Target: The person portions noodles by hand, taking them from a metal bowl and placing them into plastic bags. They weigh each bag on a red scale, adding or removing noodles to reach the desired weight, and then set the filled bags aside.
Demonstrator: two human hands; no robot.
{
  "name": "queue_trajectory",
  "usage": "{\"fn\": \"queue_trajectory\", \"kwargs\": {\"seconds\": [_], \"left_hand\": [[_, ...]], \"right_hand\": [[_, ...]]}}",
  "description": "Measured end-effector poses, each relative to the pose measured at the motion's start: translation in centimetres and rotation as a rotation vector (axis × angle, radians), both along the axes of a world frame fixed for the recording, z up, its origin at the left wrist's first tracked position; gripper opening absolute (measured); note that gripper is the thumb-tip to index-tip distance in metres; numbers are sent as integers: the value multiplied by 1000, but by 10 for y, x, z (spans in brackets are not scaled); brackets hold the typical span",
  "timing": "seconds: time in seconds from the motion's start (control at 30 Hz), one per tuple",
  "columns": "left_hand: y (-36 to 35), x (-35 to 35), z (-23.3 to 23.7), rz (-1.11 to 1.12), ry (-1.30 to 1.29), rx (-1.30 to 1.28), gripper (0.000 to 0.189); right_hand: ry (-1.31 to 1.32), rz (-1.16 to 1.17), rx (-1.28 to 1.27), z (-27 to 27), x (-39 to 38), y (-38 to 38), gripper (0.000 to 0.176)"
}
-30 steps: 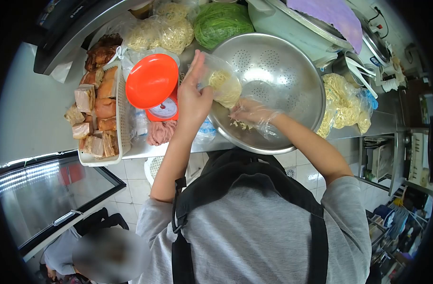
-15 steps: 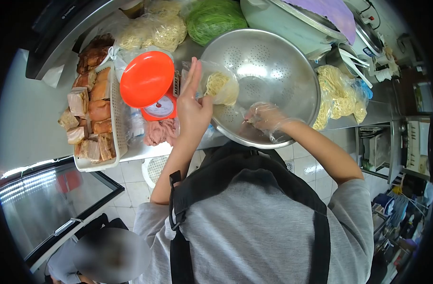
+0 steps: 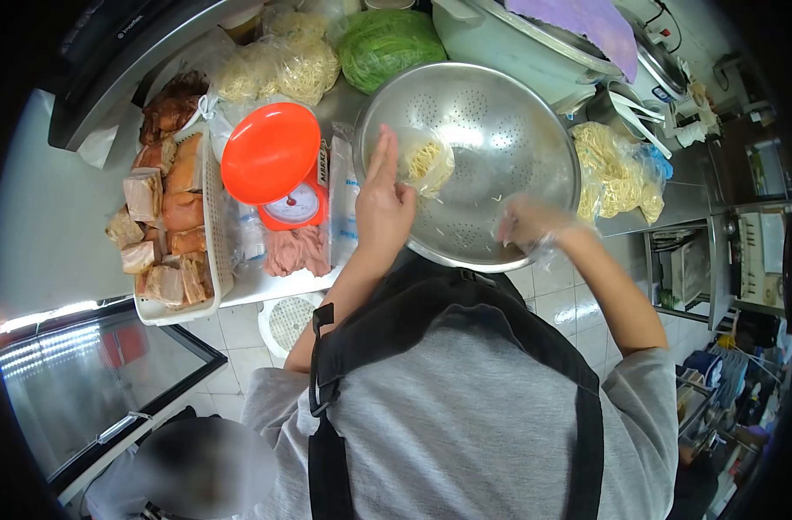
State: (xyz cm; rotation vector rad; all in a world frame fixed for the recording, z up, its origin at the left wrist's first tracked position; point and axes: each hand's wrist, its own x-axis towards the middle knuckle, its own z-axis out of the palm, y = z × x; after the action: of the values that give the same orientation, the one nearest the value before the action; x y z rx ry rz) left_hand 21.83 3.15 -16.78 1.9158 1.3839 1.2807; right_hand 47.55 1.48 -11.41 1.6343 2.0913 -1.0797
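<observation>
My left hand (image 3: pixel 386 195) holds a small clear plastic bag of noodles (image 3: pixel 425 163) over the left side of a big steel colander (image 3: pixel 478 165). The bag is pinched at the side of the hand, with some fingers stretched up. Above the colander's lower right part is my right hand (image 3: pixel 535 224), in a thin clear plastic glove; motion smears its fingers, so I cannot see whether they hold anything. A few short noodle bits lie on the colander's bottom.
An orange kitchen scale (image 3: pixel 294 206) stands left of the colander, beside pink sliced meat (image 3: pixel 297 251) and a white basket (image 3: pixel 218 234) of meat chunks. Bagged noodles (image 3: pixel 617 173) lie at the right, bagged greens (image 3: pixel 392 50) behind. Another person (image 3: pixel 205 468) is at lower left.
My left hand and the bag of noodles have moved right, further over the colander. My right hand has swung right, towards the colander's rim. Noodle bits now show on the colander's bottom.
</observation>
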Motion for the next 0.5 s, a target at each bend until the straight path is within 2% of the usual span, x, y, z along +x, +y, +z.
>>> {"fn": "queue_trajectory", "kwargs": {"seconds": [0.07, 0.17, 0.27, 0.37, 0.4, 0.5], "left_hand": [[2, -1, 0, -38, 24, -54, 76], [4, 0, 9, -109, 13, -100, 78], [10, 1, 29, -191, -34, -174, 79], [17, 3, 35, -227, -61, -190, 80], [19, 3, 35, -231, -65, -184, 81], [24, 1, 29, -202, -46, -86, 80]], "right_hand": [[7, -147, -78, 24, 3, 17, 11], [752, -502, -129, 9, 38, 33, 11], [984, -566, 36, 43, 4, 38, 20], [833, -380, 47, 52, -29, 57, 31], [953, -371, 45, 49, -40, 58, 33], [1000, -297, 31, 57, -57, 63, 32]]}}
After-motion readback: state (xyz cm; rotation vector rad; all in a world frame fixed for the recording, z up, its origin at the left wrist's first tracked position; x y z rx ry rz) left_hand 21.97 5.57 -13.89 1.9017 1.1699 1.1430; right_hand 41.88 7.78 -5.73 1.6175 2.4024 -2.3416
